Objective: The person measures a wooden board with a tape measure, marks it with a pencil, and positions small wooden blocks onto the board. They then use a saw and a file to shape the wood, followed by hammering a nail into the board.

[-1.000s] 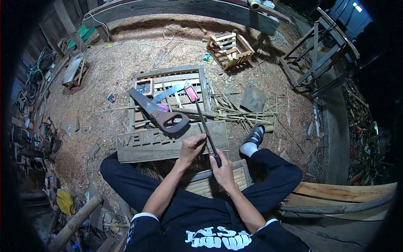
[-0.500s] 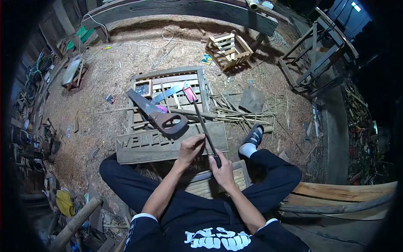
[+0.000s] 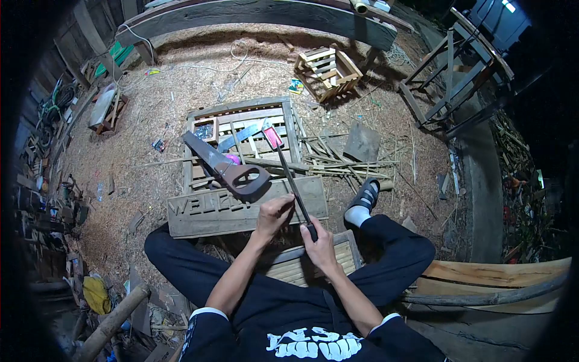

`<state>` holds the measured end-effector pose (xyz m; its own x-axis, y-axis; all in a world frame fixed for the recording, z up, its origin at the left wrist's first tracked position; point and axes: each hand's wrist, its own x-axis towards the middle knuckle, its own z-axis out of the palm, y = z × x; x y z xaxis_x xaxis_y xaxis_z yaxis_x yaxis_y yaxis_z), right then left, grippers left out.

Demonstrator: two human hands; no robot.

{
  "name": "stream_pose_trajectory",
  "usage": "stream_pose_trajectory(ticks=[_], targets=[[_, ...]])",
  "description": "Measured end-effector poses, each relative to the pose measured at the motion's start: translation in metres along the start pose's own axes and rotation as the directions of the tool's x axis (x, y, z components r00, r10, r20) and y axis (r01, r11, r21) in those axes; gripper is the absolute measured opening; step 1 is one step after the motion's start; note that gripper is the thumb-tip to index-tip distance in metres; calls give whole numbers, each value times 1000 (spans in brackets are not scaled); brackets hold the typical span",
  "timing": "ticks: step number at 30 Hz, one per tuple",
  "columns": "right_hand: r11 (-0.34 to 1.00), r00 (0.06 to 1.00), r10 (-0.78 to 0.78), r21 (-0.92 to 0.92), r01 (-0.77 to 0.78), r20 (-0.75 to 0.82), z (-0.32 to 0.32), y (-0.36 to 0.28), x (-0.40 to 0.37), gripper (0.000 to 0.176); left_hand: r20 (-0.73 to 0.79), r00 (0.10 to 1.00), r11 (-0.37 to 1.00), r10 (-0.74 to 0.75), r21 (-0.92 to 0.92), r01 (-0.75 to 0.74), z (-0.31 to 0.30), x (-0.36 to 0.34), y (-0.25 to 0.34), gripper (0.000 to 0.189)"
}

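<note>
My right hand [image 3: 319, 244] is wrapped round the black handle of a long, thin, dark file-like tool [image 3: 292, 180], which slants up and away to the left. Close beside its shaft, my left hand [image 3: 274, 214] has its fingers pinched together; I cannot tell what is in them. Under and beyond that hand lies a wooden board [image 3: 199, 223] with raised letters beginning "WELC". A handsaw [image 3: 226, 171] rests with its brown handle over the board's far edge. Past the tool's far end sits a red and white object [image 3: 272, 137].
A slatted wooden frame [image 3: 286, 114] lies beyond the board, carrying a small box [image 3: 205, 129] of dark bits. Thin sticks [image 3: 350, 163] are scattered at its right. Further off stand a slatted crate [image 3: 332, 73] and a long beam [image 3: 259, 17]. Another slatted panel [image 3: 341, 253] lies between my legs.
Both hands and the tool stay in nearly the same place. The whole view has shifted very slightly.
</note>
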<state>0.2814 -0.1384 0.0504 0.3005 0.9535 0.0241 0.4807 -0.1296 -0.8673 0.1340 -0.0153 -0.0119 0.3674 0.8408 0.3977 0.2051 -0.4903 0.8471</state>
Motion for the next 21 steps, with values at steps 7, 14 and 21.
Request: stream_pose_trajectory(ticks=[7, 14, 21], targets=[[998, 998, 65, -1, -65, 18, 0, -5, -2, 41, -12, 1000, 1000, -10, -8, 10, 1, 0, -3, 30], [999, 999, 34, 1, -34, -1, 4, 4, -4, 41, 39, 998, 999, -49, 23, 49, 1, -6, -5, 32], [999, 999, 43, 10, -43, 12, 1, 1, 0, 42, 45, 998, 999, -35, -18, 36, -3, -1, 0, 33]])
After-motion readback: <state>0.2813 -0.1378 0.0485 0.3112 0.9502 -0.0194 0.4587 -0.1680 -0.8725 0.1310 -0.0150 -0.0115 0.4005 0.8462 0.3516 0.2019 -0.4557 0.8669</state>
